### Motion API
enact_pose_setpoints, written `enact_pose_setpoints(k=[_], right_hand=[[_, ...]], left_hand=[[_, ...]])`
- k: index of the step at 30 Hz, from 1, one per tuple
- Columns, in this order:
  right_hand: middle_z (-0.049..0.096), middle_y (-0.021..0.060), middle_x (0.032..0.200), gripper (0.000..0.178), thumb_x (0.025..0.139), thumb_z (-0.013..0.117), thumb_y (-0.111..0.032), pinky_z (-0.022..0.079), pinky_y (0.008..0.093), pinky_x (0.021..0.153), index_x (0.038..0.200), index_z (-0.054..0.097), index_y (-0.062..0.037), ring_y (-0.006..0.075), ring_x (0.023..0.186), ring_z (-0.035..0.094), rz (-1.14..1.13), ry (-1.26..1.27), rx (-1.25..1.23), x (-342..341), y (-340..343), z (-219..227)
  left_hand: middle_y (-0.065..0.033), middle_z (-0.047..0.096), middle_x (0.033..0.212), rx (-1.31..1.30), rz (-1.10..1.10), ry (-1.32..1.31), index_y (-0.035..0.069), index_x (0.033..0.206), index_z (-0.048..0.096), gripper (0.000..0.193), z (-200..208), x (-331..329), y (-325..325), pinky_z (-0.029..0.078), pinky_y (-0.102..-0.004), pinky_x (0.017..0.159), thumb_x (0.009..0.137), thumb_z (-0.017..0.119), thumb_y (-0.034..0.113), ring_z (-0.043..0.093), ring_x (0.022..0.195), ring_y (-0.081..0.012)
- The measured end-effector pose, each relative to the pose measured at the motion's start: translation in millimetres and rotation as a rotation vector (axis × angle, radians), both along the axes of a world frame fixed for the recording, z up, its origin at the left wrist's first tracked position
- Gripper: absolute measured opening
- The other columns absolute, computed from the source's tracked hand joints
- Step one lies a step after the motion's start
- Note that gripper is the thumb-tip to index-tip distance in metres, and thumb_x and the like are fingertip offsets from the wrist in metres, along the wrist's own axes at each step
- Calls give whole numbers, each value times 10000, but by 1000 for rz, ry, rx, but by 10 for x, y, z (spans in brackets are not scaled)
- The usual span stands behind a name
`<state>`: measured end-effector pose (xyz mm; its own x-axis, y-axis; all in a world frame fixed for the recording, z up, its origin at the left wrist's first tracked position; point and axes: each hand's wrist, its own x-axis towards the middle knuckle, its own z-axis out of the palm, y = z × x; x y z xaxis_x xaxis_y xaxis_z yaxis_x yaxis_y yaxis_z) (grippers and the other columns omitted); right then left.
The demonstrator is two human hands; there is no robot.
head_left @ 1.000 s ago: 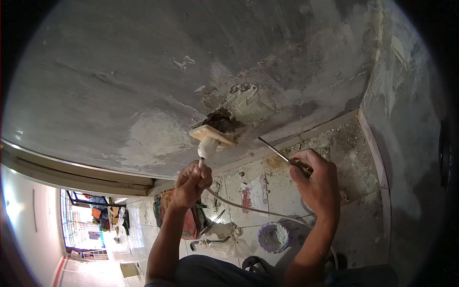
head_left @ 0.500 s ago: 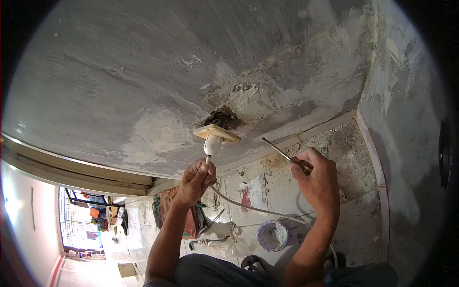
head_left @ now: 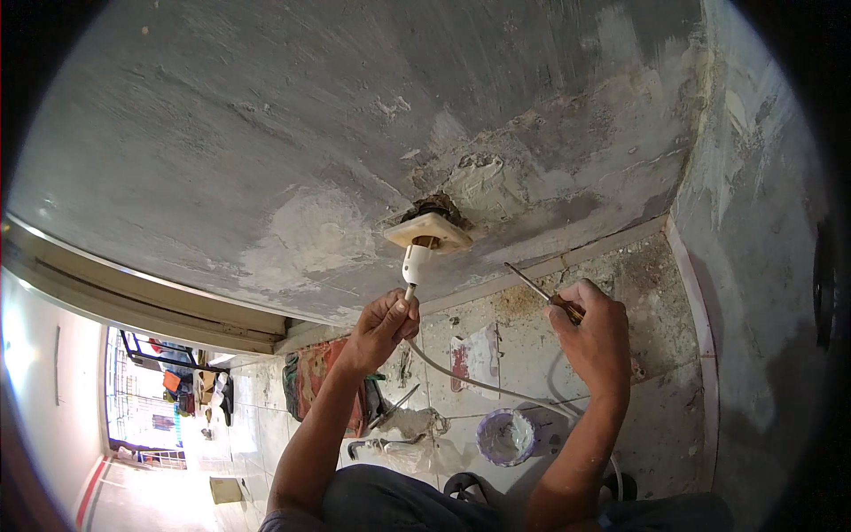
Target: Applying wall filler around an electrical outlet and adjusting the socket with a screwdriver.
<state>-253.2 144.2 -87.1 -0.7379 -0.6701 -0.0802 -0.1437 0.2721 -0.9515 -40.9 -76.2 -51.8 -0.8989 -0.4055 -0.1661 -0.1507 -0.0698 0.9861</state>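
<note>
My left hand [head_left: 384,328] is closed on the white cable [head_left: 479,384] just below a white plug [head_left: 416,264]. The plug stands at a cream wall socket [head_left: 430,232], with brassy prongs showing between its body and the faceplate; whether their tips are still in the socket I cannot tell. Behind the faceplate gapes a ragged, dark hole [head_left: 441,206] in the wall. A screwdriver [head_left: 539,291] is gripped in my right hand [head_left: 596,332], its shaft pointing up and left towards the wall, apart from the socket.
A grey, patched wall [head_left: 292,133] rises ahead and meets another at the right. On the dirty tiled floor are a tub of pale paste [head_left: 508,437], a red and dark bag [head_left: 324,386], a hooked bar [head_left: 386,443] and a clear plastic bag. The cable trails past my right forearm.
The plug's body has come away from the faceplate, baring its prongs. Both hands keep their grips. The view has shifted slightly.
</note>
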Motion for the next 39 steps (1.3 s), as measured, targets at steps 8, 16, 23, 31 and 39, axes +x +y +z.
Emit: enact_pose_setpoints(k=[8,16,23,31,39], right_hand=[[686,161,812,192,803,682,-141,507,404,710,888,611,16,306,774,683,19,17,56,26,-44,-120],[682,168,811,213,810,677,-155,504,397,714,928,615,11,297,749,676,29,53,136,47,-41,-148],[675,151,812,247,820,677,-165,496,371,687,962,610,26,239,705,652,-25,43,-72,130,1,86],[679,123,862,224,823,662,-138,487,380,700,994,627,2,244,769,641,-7,153,73,218,-10,-147],[685,123,960,236,808,683,-161,497,457,764,1022,654,-67,323,916,644,97,183,479,206,-17,-1567]], left_hand=[[9,427,722,-98,-26,-63,83,899,501,260,11,90,16,332,-261,633,1030,403,285,350,648,-99],[-4,476,780,-191,-104,-127,66,904,511,281,88,218,44,401,-284,703,1024,417,302,459,715,-115],[-11,515,784,-158,-19,-62,60,899,534,288,128,387,-43,417,-281,703,1024,421,294,495,721,-112],[-75,618,861,-265,12,-196,25,945,542,322,71,511,-46,484,-317,790,1033,387,293,614,864,-166],[-109,653,1001,-127,14,-386,36,1039,566,332,-357,735,-156,498,-343,883,1029,388,315,634,990,-205]])
